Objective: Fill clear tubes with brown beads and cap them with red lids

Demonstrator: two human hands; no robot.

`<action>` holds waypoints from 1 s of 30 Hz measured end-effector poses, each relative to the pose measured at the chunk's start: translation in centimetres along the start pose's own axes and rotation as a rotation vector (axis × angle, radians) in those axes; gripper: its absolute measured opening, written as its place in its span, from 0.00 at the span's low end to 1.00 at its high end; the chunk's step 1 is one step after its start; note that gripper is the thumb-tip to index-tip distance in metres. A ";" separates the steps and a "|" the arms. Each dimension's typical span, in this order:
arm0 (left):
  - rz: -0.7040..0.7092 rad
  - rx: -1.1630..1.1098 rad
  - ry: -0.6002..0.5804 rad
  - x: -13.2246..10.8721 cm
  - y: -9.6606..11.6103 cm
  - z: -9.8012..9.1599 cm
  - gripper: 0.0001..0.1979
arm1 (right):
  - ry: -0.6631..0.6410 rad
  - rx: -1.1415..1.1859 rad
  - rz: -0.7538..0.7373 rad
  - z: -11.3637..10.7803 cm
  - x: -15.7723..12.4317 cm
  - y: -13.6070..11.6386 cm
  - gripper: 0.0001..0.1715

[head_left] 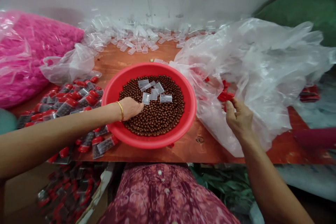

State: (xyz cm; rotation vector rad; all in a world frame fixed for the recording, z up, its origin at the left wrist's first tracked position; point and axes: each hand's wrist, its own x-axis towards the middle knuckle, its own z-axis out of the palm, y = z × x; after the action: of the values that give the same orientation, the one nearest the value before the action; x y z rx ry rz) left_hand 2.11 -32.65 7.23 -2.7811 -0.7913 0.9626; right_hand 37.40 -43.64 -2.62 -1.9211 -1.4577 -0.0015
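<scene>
A red plastic basin (188,112) on the table holds many small brown beads (157,120), with several clear flat plastic containers (166,98) lying on top of them. My left hand (131,108), wearing a gold bangle, reaches into the basin from the left. Its fingers are closed at the near edge of one clear plastic container (146,98); the fingertips are partly hidden. To the right of the basin, my right hand (239,115) pinches a red cap (228,97) between thumb and fingers. More red caps (225,85) lie behind it at the mouth of a crumpled clear bag (252,63).
Filled containers with red caps (70,103) are heaped left of the basin, and more lie in a box (70,192) below. Loose clear containers (141,40) spread along the wall. A bag of pink pieces (31,56) stands far left. The table's front edge (183,161) runs before my body.
</scene>
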 end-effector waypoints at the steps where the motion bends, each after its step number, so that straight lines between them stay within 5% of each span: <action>1: -0.023 -0.031 -0.031 0.0 0.4 -0.3 0.09 | 0.008 0.028 0.004 -0.1 -0.1 -0.4 0.20; 5: -0.050 -0.160 -0.131 1.7 2.2 -0.8 0.12 | 0.035 0.160 0.022 -0.8 -0.4 -2.5 0.19; 12: -0.089 -0.656 -0.048 8.3 4.6 -1.2 0.14 | 0.076 0.444 0.019 -1.1 -1.1 -5.5 0.18; 16: -0.080 -0.915 -0.045 10.1 4.5 -0.7 0.14 | 0.067 0.510 0.014 -1.3 -1.3 -6.6 0.16; 22: 0.041 -1.880 0.046 8.8 2.4 0.6 0.13 | 0.020 0.624 0.020 -1.8 -1.3 -8.3 0.16; 30: 0.362 -2.113 0.286 4.9 1.8 -0.1 0.22 | -0.200 1.064 0.068 -0.8 -1.0 -11.5 0.12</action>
State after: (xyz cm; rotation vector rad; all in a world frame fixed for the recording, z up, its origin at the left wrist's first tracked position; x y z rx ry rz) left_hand 6.25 -31.71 4.11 -4.2922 -2.0013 -1.3762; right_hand 27.74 -43.62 3.66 -1.0879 -1.1313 0.8423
